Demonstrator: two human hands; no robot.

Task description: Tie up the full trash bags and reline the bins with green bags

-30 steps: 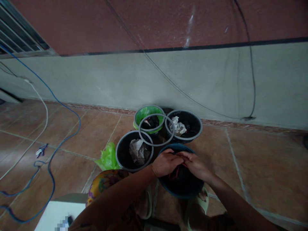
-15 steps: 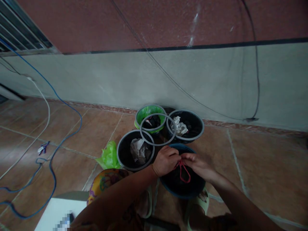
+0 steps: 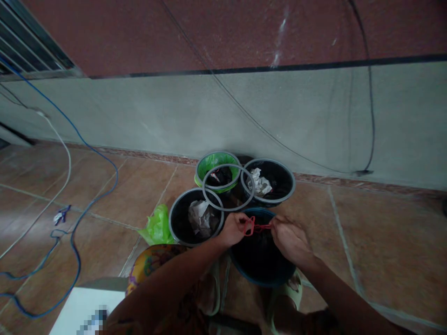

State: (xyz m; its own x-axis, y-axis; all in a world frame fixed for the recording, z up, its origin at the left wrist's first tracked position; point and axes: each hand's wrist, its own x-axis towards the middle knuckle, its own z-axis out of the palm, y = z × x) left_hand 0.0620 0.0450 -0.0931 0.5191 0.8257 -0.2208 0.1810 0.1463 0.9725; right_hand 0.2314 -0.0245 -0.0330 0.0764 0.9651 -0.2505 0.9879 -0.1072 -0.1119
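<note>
Over the blue-rimmed trash bin (image 3: 240, 274), a red drawstring (image 3: 258, 227) is stretched between my two hands. My left hand (image 3: 234, 229) pinches one end, where a loop shows by the fingers. At the other end, my right hand (image 3: 289, 236) has its fingers closed on the string. The middle of the string looks crossed or knotted. A dark bag (image 3: 263, 258) lines the bin; its details are lost in shadow. Close to my left hand, a loose grey ring (image 3: 228, 210) rests across the neighbouring bins.
Three more bins stand around: a green-lined bin (image 3: 218, 158), a black-lined bin (image 3: 284, 179) with crumpled paper, and a left bin (image 3: 178, 223) with paper. A green plastic bag (image 3: 158, 227) lies beside it. A blue cable (image 3: 78, 237) crosses the tiles; a white box (image 3: 80, 302) stands lower left.
My hands were together with a red loop hanging below them. They have moved apart sideways, pulling the red drawstring into a nearly straight line.
</note>
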